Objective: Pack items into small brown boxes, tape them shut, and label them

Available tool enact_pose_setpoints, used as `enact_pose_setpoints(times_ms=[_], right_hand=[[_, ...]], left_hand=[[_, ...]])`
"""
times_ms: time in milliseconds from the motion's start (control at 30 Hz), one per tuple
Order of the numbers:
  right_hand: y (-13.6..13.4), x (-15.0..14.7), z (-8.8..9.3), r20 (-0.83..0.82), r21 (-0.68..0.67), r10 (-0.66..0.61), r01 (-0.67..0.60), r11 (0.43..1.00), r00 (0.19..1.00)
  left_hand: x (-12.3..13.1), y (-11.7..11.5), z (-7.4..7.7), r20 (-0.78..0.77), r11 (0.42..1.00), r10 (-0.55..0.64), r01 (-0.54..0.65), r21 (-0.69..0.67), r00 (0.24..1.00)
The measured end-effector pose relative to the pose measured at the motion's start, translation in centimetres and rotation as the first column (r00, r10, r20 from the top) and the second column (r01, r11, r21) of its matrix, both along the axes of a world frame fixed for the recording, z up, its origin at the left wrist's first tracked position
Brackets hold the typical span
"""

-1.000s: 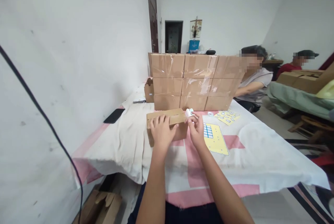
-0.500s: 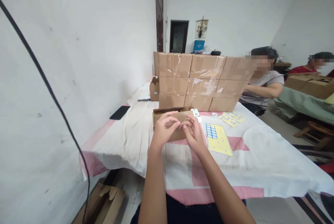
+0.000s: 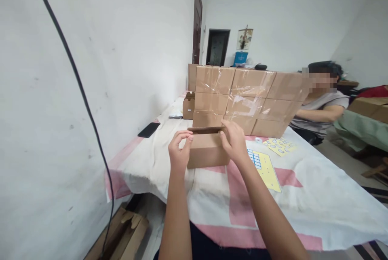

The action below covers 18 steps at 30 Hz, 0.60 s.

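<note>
A small brown cardboard box (image 3: 207, 151) stands on the cloth-covered table in front of me, its back flap raised along the top. My left hand (image 3: 180, 146) is closed at the box's upper left corner, thumb and fingertips pinching the edge. At the opposite end, my right hand (image 3: 234, 140) grips the upper right corner, fingers behind and thumb in front. What lies inside the box is hidden from this angle. Just right of my right hand is a yellow sheet (image 3: 268, 171) with a blue-and-white grid, partly covered by my wrist.
Behind the box rises a stack of taped cartons (image 3: 247, 98). A black phone (image 3: 148, 130) lies to the left, near an open carton (image 3: 188, 106). A yellow sticker sheet (image 3: 280, 145) and a tape roll (image 3: 258, 140) are at right. Beyond sits a co-worker (image 3: 323, 110).
My hands have moved apart from above the box to its two upper corners and taken hold there. The view has swung slightly left.
</note>
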State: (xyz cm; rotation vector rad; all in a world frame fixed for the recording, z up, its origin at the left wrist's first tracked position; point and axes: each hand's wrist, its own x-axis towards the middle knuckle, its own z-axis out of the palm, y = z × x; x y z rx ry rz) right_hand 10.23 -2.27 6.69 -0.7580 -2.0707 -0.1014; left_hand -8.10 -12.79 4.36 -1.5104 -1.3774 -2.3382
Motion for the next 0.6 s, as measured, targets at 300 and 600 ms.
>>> enact_pose_setpoints(times_ms=[300, 600], right_hand=[[1.0, -2.4, -2.7, 0.496, -0.220, 0.020, 0.103, 0.970, 0.868], [0.0, -1.9, -2.9, 0.509, -0.209, 0.009, 0.113, 0.971, 0.861]], left_hand=[[-1.5, 0.2, -0.1, -0.029, 0.979, -0.032, 0.025, -0.202, 0.999], [-2.3, 3.4, 2.1, -0.231, 0.839, -0.214, 0.057, -0.542, 0.949]])
